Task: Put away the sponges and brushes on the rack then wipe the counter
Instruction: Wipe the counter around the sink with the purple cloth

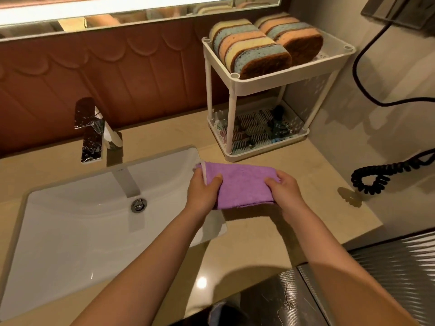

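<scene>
We use 2 hands on 1 cloth. The left hand point(203, 192) grips the left end of the purple cloth point(242, 184), thumb on top and fingers curled under. The right hand point(286, 192) grips the right end in the same way. The cloth is soft, fleecy and folded into 1 long rectangle. It lies between the hands over the counter point(294, 231), at the right rim of the sink point(82, 231). We cannot tell whether it touches the surface.

Behind the cloth, 1 white plastic rack point(270, 82) stands on the counter with 2 tiers on 4 thin posts. The top tier carries the sponges point(254, 50) on edge in 2 rows. They are rounded foam blocks in yellow, blue and orange, some with a brown scrub face. We cannot fix the number in each row. The bottom tier holds the brushes point(254, 130), with striped bristles. Their number is unclear.

The counter is smooth, glossy beige stone. The sink is 1 white rectangular basin with 1 chrome drain point(138, 205) and 1 square chrome faucet point(90, 130). At the right lies 1 black coiled cord point(376, 177). The rear wall panel point(94, 74) is reddish-brown with scalloped relief, below 1 lit mirror point(117, 10).
</scene>
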The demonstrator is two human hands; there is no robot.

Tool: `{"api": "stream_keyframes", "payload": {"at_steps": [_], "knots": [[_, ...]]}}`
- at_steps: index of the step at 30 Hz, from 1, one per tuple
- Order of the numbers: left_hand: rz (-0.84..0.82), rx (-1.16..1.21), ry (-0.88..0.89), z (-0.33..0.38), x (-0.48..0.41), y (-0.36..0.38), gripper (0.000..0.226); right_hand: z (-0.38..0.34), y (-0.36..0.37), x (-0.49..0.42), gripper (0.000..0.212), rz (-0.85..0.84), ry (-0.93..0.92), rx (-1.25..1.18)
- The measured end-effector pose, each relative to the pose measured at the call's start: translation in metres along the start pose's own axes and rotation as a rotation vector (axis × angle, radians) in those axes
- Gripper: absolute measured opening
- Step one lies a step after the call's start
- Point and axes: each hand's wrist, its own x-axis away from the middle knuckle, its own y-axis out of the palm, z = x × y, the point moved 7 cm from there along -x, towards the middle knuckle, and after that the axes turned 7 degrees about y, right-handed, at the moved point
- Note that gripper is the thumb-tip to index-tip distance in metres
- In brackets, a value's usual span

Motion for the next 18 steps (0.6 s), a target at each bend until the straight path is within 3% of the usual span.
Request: {"api": "stream_keyframes", "payload": {"at_steps": [6,10,15,18], "knots": [[-0.122,-0.021,-0.239,-0.051,0.040,0.038,0.015,0.043,-0.047,0.005,0.042,-0.077,-0.078,0.356],[-0.277,-0.311,-0.222,-0.072,0.060,0.056,0.057,0.081,-0.064,0.013,0.055,-0.002,-0.090,0.604],[-0.230,-0.755,0.034,-0.060,0.069,0.052,0.070,0.079,-0.062,0.031,0.058,0.251,-0.239,1.095],[-0.179,-1.004,0.363,-0.042,0.062,0.053,0.077,0.078,-0.032,0.036,0.052,0.205,-0.367,1.193]]}}
